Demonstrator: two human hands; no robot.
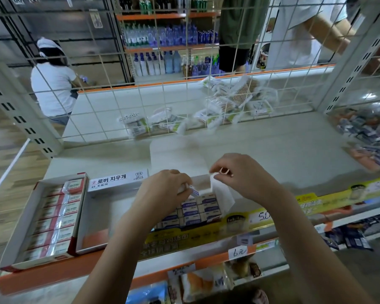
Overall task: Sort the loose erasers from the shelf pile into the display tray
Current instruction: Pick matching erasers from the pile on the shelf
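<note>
Placing: our left hand (165,187) pinches one eraser (193,191) over the display tray (101,195), near shelf; right hand (239,174) pinches the tray's flap (213,178). Next, we judge: seating it beside the packed rows (198,210).

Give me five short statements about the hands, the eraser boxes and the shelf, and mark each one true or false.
1. The left hand grips a blue-and-white eraser over the white display tray. True.
2. The white display tray is filled edge to edge with erasers. False: blue-and-white erasers fill only its right part; the left part is bare.
3. The box of red-and-white erasers sits to the left of the white display tray. True.
4. The right hand rests flat on the shelf. False: it is raised, pinching the tray's upright white flap.
5. The pile of loose erasers lies at the shelf's left end. False: it lies at the right end.
</note>
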